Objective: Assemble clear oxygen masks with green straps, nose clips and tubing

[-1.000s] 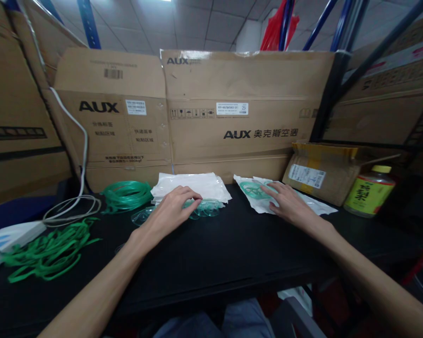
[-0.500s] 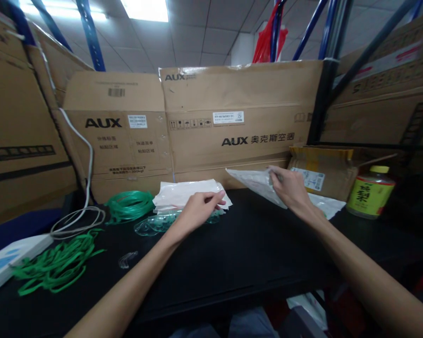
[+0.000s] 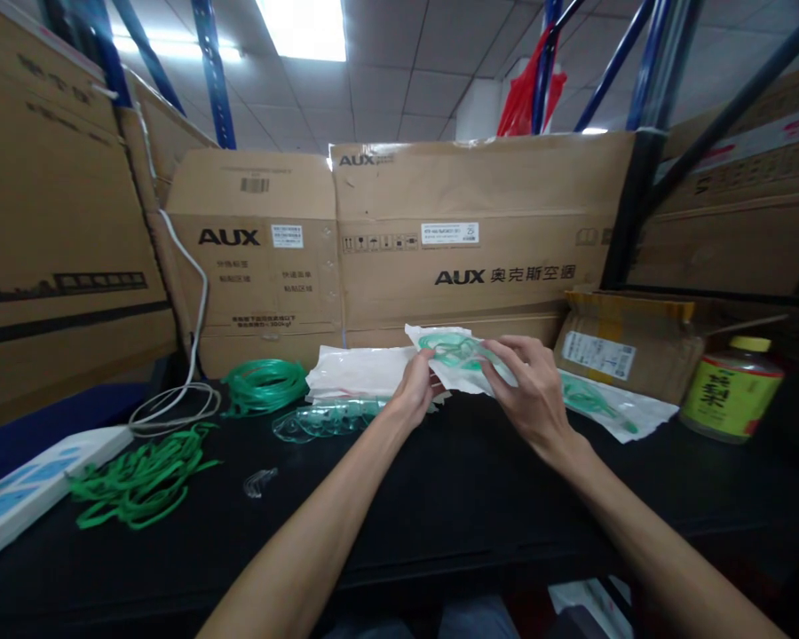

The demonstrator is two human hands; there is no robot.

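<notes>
Between my hands is a clear-fronted pouch with a white backing (image 3: 466, 377), held above the black table; green tubing shows inside it. My left hand (image 3: 414, 389) pinches the pouch's left edge, thumb on top. My right hand (image 3: 531, 390) is closed on its right side, thumb and fingers bent over the film. A second pouch with green contents (image 3: 596, 401) lies on the table behind my right hand. To the left are a stack of white pouches (image 3: 356, 371) and, in front of it, clear green-tinted plastic pieces (image 3: 326, 422).
At left lie a coil of green tubing (image 3: 265, 388), a tangle of green straps (image 3: 139, 475), small clear pieces (image 3: 259, 482) and a white power strip (image 3: 53, 479) with its cable. A small carton (image 3: 629, 342) and a yellow-capped bottle (image 3: 732, 390) stand right. Large cardboard (image 3: 453, 195) walls the back.
My right hand has brought the pouch left and turned it so the green contents show. My left hand has moved right and taken its left edge. The view has swung slightly left.
</notes>
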